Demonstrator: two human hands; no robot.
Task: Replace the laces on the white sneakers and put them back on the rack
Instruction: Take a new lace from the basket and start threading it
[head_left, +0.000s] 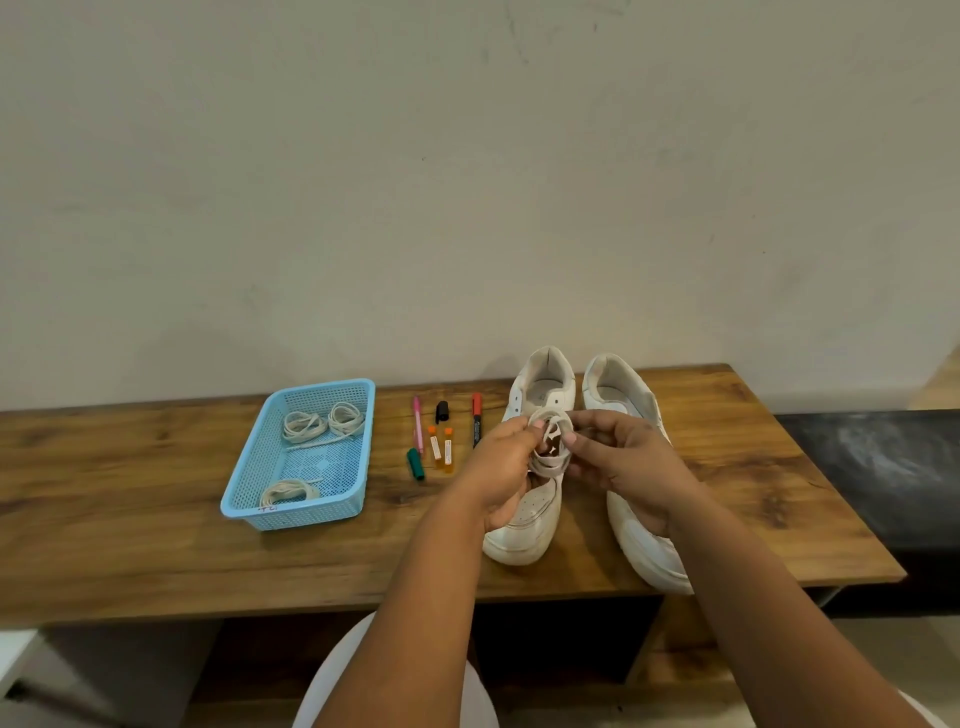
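Observation:
Two white sneakers stand side by side on the wooden table, toes toward me: the left sneaker (524, 525) and the right sneaker (615, 395). Above the left one I hold a coiled off-white lace (551, 441) between both hands. My left hand (501, 467) pinches the coil from the left and my right hand (618, 457) pinches it from the right. My hands hide the lacing area of both shoes. Three more coiled laces (306, 425) lie in the blue basket (249, 488) to the left.
Between basket and shoes lie a pink pen (417, 423), a red-capped marker (476, 418), a black cap (442, 410), a green cap (415, 463) and two small orange tubes (441, 448). The table (130, 545) backs against a wall. A dark surface (878, 467) adjoins on the right.

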